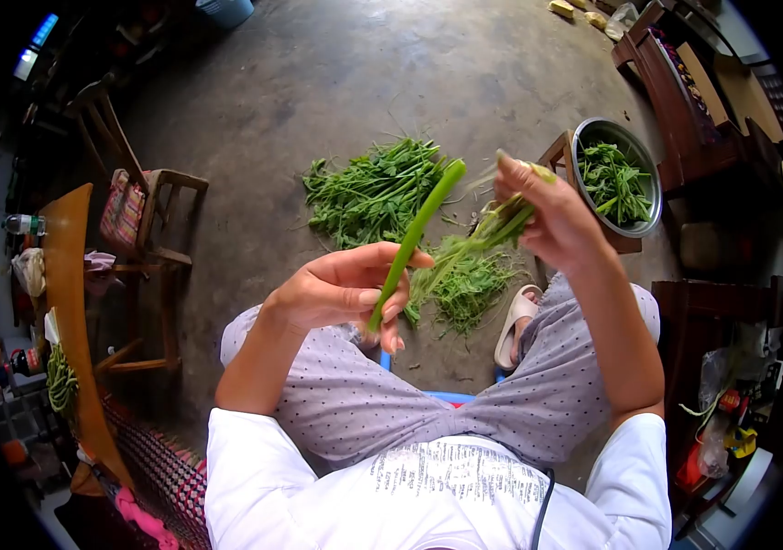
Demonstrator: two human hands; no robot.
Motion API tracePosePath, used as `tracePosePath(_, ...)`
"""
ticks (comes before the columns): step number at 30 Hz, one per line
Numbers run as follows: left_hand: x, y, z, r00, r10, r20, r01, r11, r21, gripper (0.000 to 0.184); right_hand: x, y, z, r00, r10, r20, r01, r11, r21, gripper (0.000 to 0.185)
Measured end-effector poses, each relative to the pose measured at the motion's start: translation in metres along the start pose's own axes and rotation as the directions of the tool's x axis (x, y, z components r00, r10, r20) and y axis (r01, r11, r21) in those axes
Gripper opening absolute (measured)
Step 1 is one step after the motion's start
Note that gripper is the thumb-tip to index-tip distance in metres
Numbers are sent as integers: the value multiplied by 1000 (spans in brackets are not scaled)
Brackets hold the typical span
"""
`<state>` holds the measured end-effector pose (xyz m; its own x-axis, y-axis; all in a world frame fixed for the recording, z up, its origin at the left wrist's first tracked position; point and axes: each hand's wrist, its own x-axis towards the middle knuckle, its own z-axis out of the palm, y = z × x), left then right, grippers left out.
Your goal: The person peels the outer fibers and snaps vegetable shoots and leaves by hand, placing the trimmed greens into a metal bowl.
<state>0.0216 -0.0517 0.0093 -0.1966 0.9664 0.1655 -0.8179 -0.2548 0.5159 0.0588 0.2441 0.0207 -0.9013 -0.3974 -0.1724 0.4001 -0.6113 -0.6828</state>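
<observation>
A smooth green stalk [422, 229] is pinched between the thumb and fingers of my left hand [341, 289], tilted with its top leaning right. My right hand [547, 215] is closed on a bunch of thin, wilted greens [492, 229] whose strands hang down to the left. Beneath the hands, on the floor, lies a small heap of fine stringy trimmings [472, 291]. Beyond it is a larger pile of leafy green stalks [373, 188]. The two hands are apart, and the stalk does not appear to touch the bunch.
A metal basin [654, 197] holding cut greens rests on a wooden stool [556, 156] at the right. A wooden chair [160, 183] with a cushion and a wooden table [80, 321] stand left. Dark red wooden furniture [671, 101] lines the right side. A blue bucket [226, 11] is at the back.
</observation>
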Motion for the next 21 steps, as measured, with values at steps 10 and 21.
tracePosePath(10,17,-2,3,993,-44,-110,58,990,130,46,6,10,58,830,-514,-216,231,669,-707,18)
tracePosePath(21,36,1,10,935,52,-351,77,936,343,43,11,9,65,815,-547,-193,134,501,-855,13)
